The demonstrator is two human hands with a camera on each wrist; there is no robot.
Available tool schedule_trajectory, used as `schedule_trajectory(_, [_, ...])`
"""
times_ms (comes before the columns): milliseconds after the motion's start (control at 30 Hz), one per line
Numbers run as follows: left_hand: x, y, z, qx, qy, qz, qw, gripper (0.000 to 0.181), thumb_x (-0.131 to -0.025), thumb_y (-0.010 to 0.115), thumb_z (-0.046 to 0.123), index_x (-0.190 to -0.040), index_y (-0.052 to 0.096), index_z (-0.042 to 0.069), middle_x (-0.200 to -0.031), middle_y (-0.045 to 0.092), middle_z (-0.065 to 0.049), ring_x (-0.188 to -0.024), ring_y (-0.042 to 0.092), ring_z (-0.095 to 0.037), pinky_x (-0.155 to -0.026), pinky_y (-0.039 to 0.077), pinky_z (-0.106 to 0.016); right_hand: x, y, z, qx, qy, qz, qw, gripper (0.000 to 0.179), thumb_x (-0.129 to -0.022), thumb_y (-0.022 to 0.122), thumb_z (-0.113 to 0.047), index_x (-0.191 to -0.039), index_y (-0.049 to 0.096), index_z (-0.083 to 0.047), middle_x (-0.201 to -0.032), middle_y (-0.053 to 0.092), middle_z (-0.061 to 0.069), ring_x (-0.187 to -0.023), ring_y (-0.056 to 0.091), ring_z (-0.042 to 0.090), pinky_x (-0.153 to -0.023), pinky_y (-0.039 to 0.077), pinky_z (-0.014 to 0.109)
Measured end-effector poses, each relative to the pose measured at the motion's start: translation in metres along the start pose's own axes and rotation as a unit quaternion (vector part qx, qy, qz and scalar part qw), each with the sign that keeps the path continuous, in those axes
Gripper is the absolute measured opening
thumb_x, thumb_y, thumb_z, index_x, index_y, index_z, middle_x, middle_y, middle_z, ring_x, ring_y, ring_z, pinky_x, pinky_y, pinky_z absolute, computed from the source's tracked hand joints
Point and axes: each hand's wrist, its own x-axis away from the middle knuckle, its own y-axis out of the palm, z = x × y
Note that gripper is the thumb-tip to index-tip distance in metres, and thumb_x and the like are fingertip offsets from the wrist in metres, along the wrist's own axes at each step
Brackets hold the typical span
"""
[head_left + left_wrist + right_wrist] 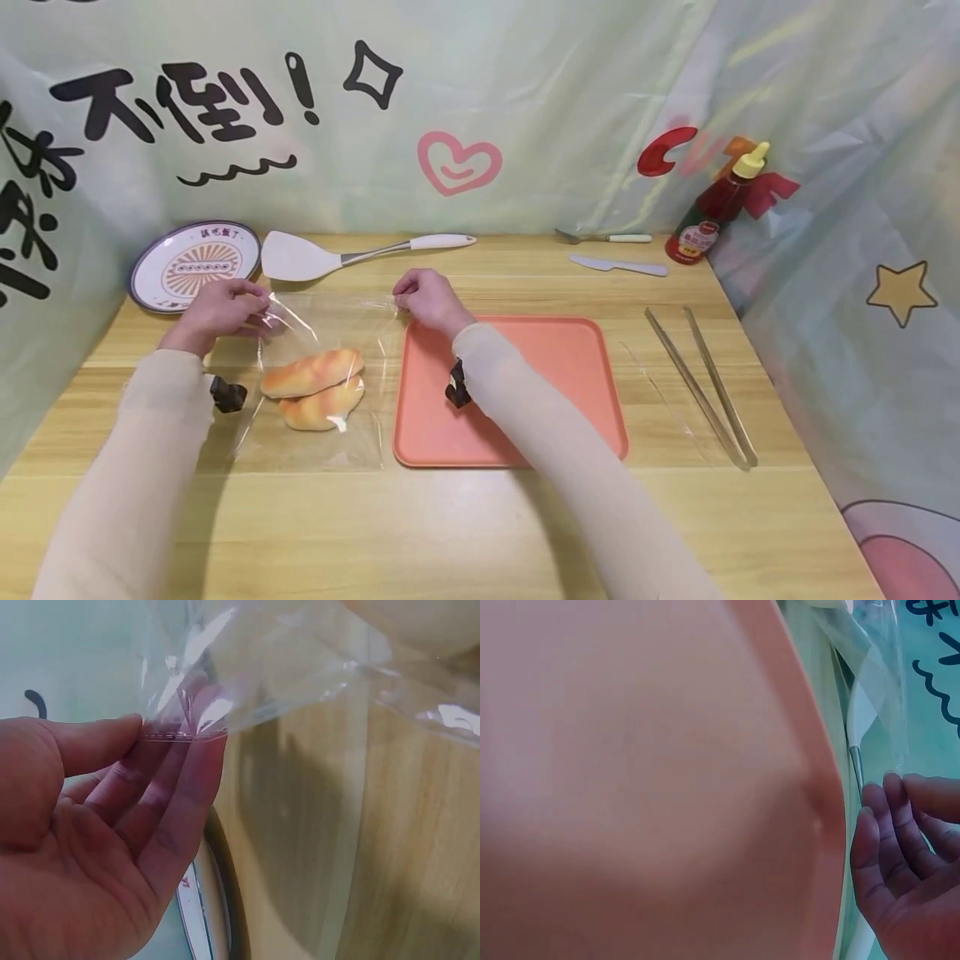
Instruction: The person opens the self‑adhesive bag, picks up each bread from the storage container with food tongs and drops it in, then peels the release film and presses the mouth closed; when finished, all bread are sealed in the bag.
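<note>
A clear plastic bag lies over the left part of the table with two bread rolls in it. My left hand pinches the bag's upper left corner. In the left wrist view, the thumb of the left hand meets the fingers at the bag's seamed edge. At the upper right corner my right hand pinches the film between thumb and fingertips. The right wrist view shows the right hand beside the tray's rim, the film rising from its fingertips. A pink tray lies under the right forearm.
Behind the bag lie a white-headed spatula and a plate. A fork, a table knife and a sauce bottle stand or lie at the back right. Metal tongs and a clear film are right of the tray.
</note>
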Motion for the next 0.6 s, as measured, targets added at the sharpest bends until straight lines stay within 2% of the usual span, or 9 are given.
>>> schedule_trajectory(167, [-0.005,0.0,-0.006,-0.005,-0.016,-0.018,0.9997,0.048,-0.104,0.047,0.013,-0.135,0.032,-0.021,-0.094,0.073,-0.014,-0.079,0.071,-0.015,-0.075,0.059,-0.036,0.001,-0.002,0.002,0.007,0.006,0.002,1.0,0.018,-0.093,0.064,-0.005,-0.11,0.067,0.001,-0.095,0.066,0.007,-0.085,0.062,0.017,-0.065,0.053,0.023])
schedule_trajectory(367, [0.0,-0.005,-0.01,-0.012,-0.013,-0.034,0.9993,0.056,-0.107,0.043,0.023,-0.136,0.03,-0.023,-0.1,0.071,-0.021,-0.081,0.071,-0.016,-0.078,0.058,-0.038,0.007,-0.02,0.003,0.043,-0.002,0.007,0.9991,0.026,-0.097,0.057,-0.012,-0.118,0.066,0.001,-0.102,0.066,0.007,-0.095,0.06,0.019,-0.08,0.05,0.027])
schedule_trajectory(433, [0.006,-0.008,-0.009,-0.042,-0.006,-0.03,0.9986,0.061,-0.107,0.041,0.029,-0.136,0.028,-0.023,-0.106,0.067,-0.026,-0.085,0.07,-0.019,-0.079,0.058,-0.039,0.011,-0.03,0.003,0.065,-0.008,-0.002,0.9979,0.026,-0.099,0.056,-0.014,-0.119,0.065,0.0,-0.105,0.066,0.007,-0.098,0.06,0.02,-0.085,0.048,0.03])
schedule_trajectory(500, [0.013,-0.009,-0.006,-0.079,-0.003,-0.022,0.9966,0.066,-0.107,0.038,0.035,-0.138,0.026,-0.023,-0.116,0.06,-0.033,-0.095,0.067,-0.027,-0.083,0.057,-0.043,0.016,-0.042,0.003,0.089,-0.009,-0.015,0.9959,0.027,-0.101,0.054,-0.016,-0.121,0.065,0.0,-0.109,0.065,0.008,-0.101,0.059,0.02,-0.088,0.048,0.031])
schedule_trajectory(600, [0.027,-0.01,-0.003,-0.171,0.005,0.005,0.9853,0.075,-0.106,0.029,0.046,-0.139,0.027,-0.021,-0.127,0.048,-0.04,-0.109,0.056,-0.045,-0.092,0.049,-0.054,0.028,-0.062,0.004,0.131,-0.007,-0.038,0.9906,0.031,-0.102,0.053,-0.021,-0.124,0.063,-0.001,-0.116,0.064,0.008,-0.107,0.058,0.02,-0.093,0.046,0.032])
